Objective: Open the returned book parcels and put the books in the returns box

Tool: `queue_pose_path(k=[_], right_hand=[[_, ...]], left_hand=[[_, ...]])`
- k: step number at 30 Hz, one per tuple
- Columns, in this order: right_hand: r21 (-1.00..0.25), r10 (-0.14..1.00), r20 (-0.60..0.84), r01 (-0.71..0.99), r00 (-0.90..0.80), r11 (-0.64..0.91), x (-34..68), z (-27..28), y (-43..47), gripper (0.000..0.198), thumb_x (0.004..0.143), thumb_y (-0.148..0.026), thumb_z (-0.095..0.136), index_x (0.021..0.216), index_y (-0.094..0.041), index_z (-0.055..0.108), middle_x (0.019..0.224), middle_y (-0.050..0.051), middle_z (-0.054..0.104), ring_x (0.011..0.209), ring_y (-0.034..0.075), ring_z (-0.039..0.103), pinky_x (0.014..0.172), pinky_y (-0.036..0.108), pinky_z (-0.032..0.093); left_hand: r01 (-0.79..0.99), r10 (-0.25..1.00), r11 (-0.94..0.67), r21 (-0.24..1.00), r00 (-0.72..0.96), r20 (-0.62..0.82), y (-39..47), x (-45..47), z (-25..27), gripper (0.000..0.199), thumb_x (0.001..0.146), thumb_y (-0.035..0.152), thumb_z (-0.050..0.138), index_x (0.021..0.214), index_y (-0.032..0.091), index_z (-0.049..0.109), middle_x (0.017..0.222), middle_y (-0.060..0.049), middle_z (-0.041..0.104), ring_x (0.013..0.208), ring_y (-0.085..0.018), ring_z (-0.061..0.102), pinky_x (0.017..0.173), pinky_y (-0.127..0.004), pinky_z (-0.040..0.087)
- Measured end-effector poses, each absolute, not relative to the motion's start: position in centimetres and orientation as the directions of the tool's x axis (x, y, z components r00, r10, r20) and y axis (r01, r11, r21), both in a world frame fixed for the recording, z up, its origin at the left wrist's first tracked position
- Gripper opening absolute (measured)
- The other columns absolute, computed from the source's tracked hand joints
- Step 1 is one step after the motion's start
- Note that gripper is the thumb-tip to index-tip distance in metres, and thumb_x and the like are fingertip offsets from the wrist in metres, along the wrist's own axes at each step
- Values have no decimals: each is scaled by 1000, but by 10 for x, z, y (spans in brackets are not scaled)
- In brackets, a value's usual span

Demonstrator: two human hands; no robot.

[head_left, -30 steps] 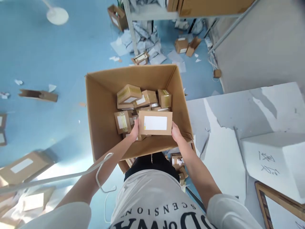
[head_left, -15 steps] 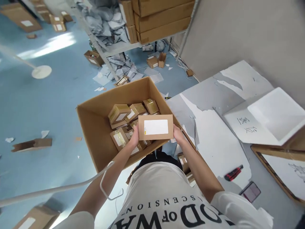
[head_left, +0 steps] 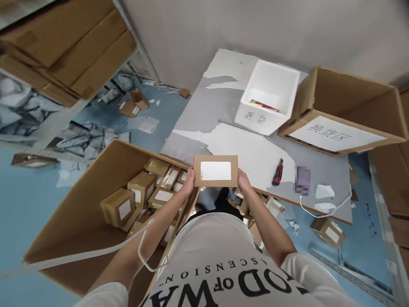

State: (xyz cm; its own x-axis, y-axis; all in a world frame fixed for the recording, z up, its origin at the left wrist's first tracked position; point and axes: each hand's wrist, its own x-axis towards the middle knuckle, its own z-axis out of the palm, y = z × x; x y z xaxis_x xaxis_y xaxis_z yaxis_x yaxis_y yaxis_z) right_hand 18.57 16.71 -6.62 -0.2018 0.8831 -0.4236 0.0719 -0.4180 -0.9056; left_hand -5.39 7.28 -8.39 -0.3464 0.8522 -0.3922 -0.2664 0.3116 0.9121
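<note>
Between my two hands is a small brown cardboard box (head_left: 216,182) with a white label on its upper face. My left hand (head_left: 189,181) grips its left end, and my right hand (head_left: 244,181) grips the right end. The box is held level in front of my body, over the near edge of the worktable (head_left: 188,145). To the left stands a large open carton (head_left: 79,192) holding several taped, labelled small boxes (head_left: 118,207). The undersides of the held box and most of my fingertips are hidden.
On the table lie a red and black utility knife (head_left: 277,172) and a pixelated phone-like thing (head_left: 302,181) by a white cable. Behind stand a white foam bin (head_left: 260,121) and an open carton (head_left: 351,94) with handwritten signs. A shelf (head_left: 64,115) with cartons and grey bags stands left.
My view has turned to the right, bringing the table, foam bin and signed carton into sight. The held box has moved from above the large carton to the table's edge.
</note>
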Motion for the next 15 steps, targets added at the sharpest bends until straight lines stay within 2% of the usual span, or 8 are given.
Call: queue_pose_path(k=[3,8,11,15], right_hand=[[-882,880,-463,-43,-107,-470,231,-80,180,38,84,-42,45,108,-25,68,115,0,70,108,21,62,94,34,46],[-861,862,-505,-96,39,-500,286,-106,198,38,81,-48,48,101,-23,69,107,1,73,102,22,63,90,34,48],[-867,864,-497,-100,84,-489,305,-116,206,39,80,-50,48,100,-23,68,107,2,73,102,22,63,90,34,48],[-879,872,-475,-109,117,-464,316,-124,218,45,82,-51,43,107,-21,67,113,4,70,105,21,61,95,34,46]], left_hand=[[-166,895,350,922,-233,-381,115,-17,-89,65,89,66,38,136,23,46,141,-8,51,136,-25,40,113,-39,31],[123,901,429,895,-126,-415,174,34,-95,60,93,61,31,135,23,49,143,-8,47,141,-23,28,119,-37,17],[192,869,495,847,-106,-483,198,53,-100,60,92,62,29,134,24,49,138,-9,48,139,-24,30,118,-39,19],[198,867,496,845,-67,-493,221,65,-108,63,89,65,36,131,21,52,131,-12,51,135,-28,33,116,-41,23]])
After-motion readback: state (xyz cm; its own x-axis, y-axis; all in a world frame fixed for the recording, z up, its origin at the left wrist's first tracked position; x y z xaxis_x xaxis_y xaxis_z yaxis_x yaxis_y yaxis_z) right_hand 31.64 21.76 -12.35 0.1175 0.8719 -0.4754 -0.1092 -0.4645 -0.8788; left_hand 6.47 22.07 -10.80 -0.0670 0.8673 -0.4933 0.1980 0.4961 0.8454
